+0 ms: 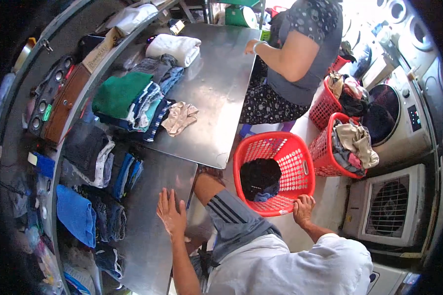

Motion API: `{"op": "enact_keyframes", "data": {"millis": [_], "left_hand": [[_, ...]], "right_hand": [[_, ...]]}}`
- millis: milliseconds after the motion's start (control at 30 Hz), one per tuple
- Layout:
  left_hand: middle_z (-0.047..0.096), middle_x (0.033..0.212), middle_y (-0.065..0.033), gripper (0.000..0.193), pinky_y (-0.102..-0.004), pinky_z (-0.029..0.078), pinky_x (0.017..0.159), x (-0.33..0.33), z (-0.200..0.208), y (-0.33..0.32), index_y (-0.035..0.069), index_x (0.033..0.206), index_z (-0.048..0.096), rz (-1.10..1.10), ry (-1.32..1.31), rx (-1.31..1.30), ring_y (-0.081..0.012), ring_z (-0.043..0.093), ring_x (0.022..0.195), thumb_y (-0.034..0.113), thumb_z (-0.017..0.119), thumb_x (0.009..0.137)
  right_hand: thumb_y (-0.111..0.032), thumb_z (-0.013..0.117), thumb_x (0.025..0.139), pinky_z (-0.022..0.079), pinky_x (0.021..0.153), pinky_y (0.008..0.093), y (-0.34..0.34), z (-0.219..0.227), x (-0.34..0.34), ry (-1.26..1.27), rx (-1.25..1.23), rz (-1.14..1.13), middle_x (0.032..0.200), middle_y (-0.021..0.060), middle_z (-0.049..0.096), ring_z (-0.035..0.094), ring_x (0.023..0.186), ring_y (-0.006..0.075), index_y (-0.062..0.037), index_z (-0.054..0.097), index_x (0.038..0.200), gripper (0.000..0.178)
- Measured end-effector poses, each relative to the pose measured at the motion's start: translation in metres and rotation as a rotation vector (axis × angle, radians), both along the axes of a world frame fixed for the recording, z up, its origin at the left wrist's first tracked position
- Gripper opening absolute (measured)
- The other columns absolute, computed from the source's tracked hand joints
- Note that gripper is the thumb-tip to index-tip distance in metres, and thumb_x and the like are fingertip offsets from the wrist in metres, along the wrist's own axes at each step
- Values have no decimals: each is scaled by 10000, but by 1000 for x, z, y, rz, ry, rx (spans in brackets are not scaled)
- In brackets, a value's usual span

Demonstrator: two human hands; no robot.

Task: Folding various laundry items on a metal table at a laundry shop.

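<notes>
My left hand [172, 215] rests near the edge of the near metal table [150, 236], fingers stretched out and holding nothing. On my other side, my right hand [304, 209] is closed over the rim of a red plastic laundry basket [299, 169]. Inside that basket lie dark clothes [260, 178] with a blue piece [267, 193] among them. Ahead of my left hand, a crumpled beige garment [180, 119] lies on the far metal table [206, 105], beside a folded stack topped by a green cloth [120, 96].
Another person [300, 54] sits at the far table's right side. Two full red baskets [325, 155] stand before a front-loading washer [403, 108]. An air cooler [389, 206] is at the right. Folded clothes, including a blue towel [76, 215], line the left, below a shelf [79, 103].
</notes>
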State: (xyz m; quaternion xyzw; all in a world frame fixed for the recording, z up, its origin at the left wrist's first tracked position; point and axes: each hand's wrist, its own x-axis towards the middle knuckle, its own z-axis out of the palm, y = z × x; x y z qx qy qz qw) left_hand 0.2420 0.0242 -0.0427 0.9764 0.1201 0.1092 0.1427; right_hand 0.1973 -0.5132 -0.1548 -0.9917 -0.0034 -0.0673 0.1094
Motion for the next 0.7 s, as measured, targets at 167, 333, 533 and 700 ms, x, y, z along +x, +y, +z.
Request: {"op": "enact_keyframes", "data": {"millis": [167,333,533,700], "left_hand": [[417,1652,-97,558,-570,302,1191,-1,0,0,148,1512,555,2,-21,23,-340,380,1515,320,649,990],[424,1649,-100,564,-572,303,1190,0,2,-1,145,1508,560,1,-19,1,-347,381,1515,317,661,980],[420,1655,-102,552,-561,303,1191,-1,2,0,143,1498,569,5,1,8,-344,375,1520,302,666,979],[413,1659,-95,545,-554,295,1200,-1,0,0,144,1514,555,-11,-11,15,-335,372,1523,319,636,1004]], "right_hand": [[-263,570,920,222,1195,525,-1,0,0,72,-27,-32,1188,105,625,509,1298,281,-104,720,995,231],[-229,558,920,226,1188,518,1,4,1,21,-56,2,1166,98,623,505,1292,283,-89,714,966,214],[-236,576,934,222,1196,524,2,6,1,85,-63,-12,1214,95,627,505,1308,272,-76,710,1009,222],[-234,585,920,251,1180,525,4,8,2,52,-44,1,1169,98,617,510,1280,284,-88,710,1015,215]]}}
